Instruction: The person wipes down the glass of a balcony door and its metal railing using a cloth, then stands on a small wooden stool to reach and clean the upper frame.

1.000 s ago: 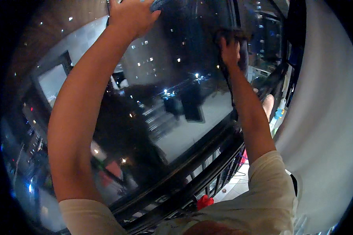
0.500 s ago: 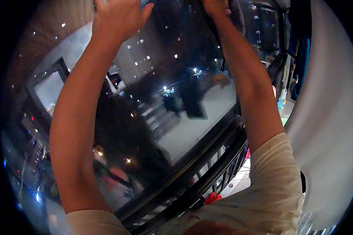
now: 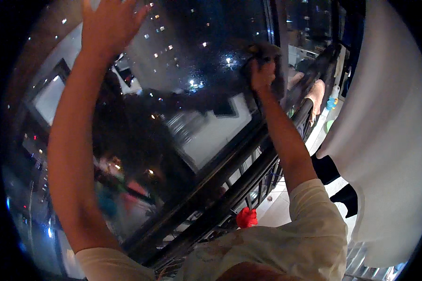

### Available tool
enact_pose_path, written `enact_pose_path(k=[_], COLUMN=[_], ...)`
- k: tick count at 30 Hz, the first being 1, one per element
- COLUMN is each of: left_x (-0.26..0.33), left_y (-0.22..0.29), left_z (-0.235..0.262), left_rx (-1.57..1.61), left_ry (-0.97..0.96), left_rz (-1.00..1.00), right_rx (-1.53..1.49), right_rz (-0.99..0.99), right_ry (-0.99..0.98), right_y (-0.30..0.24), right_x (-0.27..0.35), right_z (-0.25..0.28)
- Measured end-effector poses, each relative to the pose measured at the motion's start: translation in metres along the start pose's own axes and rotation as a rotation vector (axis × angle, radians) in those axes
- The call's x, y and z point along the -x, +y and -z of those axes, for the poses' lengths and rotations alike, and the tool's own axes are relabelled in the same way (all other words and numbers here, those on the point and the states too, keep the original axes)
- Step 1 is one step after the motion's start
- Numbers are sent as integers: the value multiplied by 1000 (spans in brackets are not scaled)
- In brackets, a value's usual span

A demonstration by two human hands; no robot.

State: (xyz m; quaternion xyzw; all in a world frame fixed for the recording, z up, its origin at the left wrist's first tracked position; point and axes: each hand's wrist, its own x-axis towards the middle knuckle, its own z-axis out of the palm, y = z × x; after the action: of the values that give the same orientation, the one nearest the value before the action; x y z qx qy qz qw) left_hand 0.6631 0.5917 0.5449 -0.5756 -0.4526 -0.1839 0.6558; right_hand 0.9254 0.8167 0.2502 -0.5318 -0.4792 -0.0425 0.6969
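1. Right hand [image 3: 262, 75]: the fingers are clenched on a dark cloth [image 3: 267, 58], which they press flat against the window pane [image 3: 211, 61]. The cloth sits high on the glass, close to the dark vertical window frame [image 3: 280, 28] at the pane's right edge, and its folds spill around and above the knuckles.
2. Right arm: raised and nearly straight, it rises from the pale short sleeve [image 3: 314, 210] at lower right up to the wrist, with the forearm leaning slightly leftward toward the glass.
3. Left hand [image 3: 110, 23]: the fingers are spread and released, grasping nothing. The palm faces the pane near its upper left part; whether it touches the glass cannot be told.
4. Left arm: stretched upward at full length from the shoulder at lower left, elbow nearly straight, forearm running almost vertically along the left part of the view.
5. Window pane: dark, with lit city buildings beyond and reflections of the arms and a bright interior in the glass.
6. Railing [image 3: 248, 178]: dark metal bars run diagonally just below the pane, from lower left toward upper right, passing beneath the right forearm.
7. Red object [image 3: 246, 218]: a small bright red thing sits at the foot of the railing, just above the person's shirt.
8. White sheet [image 3: 389, 154]: a large pale fabric hangs at the right, well apart from both hands.
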Motion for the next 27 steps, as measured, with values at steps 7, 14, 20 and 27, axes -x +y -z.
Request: enact_pose_path(k=[7, 14, 20, 27], left_x=[107, 127, 127, 136], left_y=[-79, -99, -95, -101], left_z=[12, 8, 12, 10], left_rx=[-125, -100, 162, 282], left_ry=[46, 85, 259, 521], left_rz=[102, 105, 149, 153], right_rx=[316, 144, -161, -361], right_rz=[-218, 701, 769, 1254], right_ry=[27, -64, 66, 164], right_y=[-39, -277, -400, -445], right_x=[-2, 27, -69, 50], right_z=[-9, 4, 4, -17])
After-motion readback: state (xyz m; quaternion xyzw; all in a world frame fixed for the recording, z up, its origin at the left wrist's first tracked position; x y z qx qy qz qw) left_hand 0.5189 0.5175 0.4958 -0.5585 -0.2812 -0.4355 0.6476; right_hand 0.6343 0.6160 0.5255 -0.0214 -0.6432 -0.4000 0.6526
